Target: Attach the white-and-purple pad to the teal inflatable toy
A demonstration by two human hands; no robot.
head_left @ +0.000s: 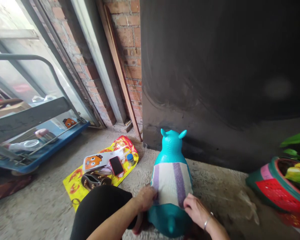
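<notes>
A big dark metal panel (225, 66) fills the upper right, scuffed and dull, standing on a rough concrete floor (40, 206). Left of it a red brick wall (130, 43) rises behind leaning timber strips (117, 63) and a grey door frame (95, 60). Further left a glass front with a grey metal rail (27, 58) lets in bright light; below it sits a blue platform trolley (52, 146) carrying bowls that are too blurred to make out.

On the floor in the middle stands a teal inflatable animal toy (171, 146) with two small ears, facing the panel. A white and purple striped cloth (171, 183) lies over its back. The left hand (146, 198) presses on the cloth's left edge, fingers curled onto it. The right hand (196, 210), a bracelet (207, 221) on its wrist, pinches the cloth's lower right corner against the toy.

A yellow printed bag (77, 181) lies flat to the left, bearing a cartoon-printed pouch (97, 161), a red phone (116, 165), a small blue-capped jar (130, 159) and a dark purse (93, 180). The person's black-clad knee (100, 210) hides the bag's near corner. At the right edge a red and green pot (272, 186) with green leaves is cut off by the frame
</notes>
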